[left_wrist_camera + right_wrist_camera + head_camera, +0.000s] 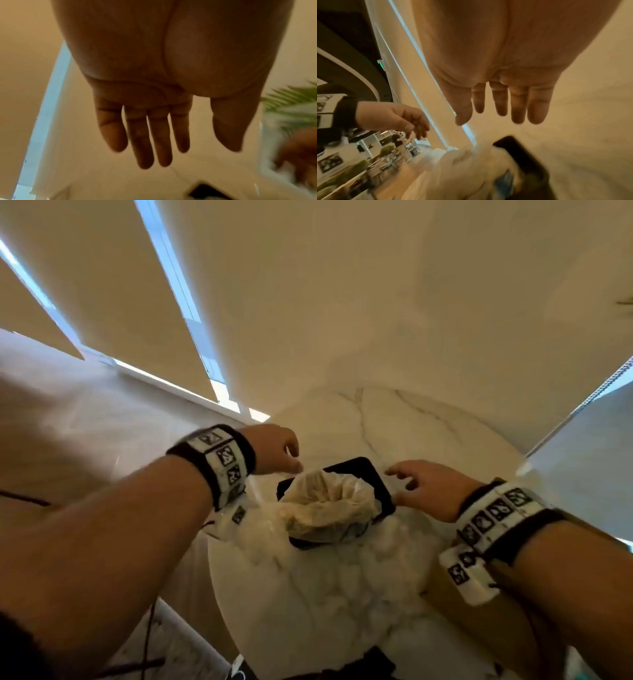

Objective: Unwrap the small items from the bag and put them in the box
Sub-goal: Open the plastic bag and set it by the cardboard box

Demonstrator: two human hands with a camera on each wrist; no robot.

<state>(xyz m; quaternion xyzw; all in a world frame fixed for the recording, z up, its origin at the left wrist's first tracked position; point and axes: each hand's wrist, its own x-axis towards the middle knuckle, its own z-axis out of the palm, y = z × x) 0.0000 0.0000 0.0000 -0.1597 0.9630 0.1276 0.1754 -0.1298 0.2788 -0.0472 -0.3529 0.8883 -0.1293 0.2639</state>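
Note:
A crumpled translucent plastic bag (pixel 325 508) lies in a black box (pixel 380 484) on the round marble table (pixel 342 594). My left hand (pixel 294 463) hovers just above the bag's far-left edge. In the left wrist view the left hand (pixel 197 148) has straight fingers and holds nothing. My right hand (pixel 400 481) is over the box's right rim. Its fingers are spread in the right wrist view, where the right hand (pixel 488 119) is empty above the bag (pixel 471 169) and the box (pixel 527 159). Something blue shows blurred inside the bag; the wrapped items are otherwise hidden.
The table's left edge (pixel 219 570) drops to the floor, where dark cables (pixel 147 645) run. Window blinds (pixel 137 302) stand behind the table. A green plant (pixel 291 102) is off to the right. A dark object (pixel 373 662) sits at the table's near edge.

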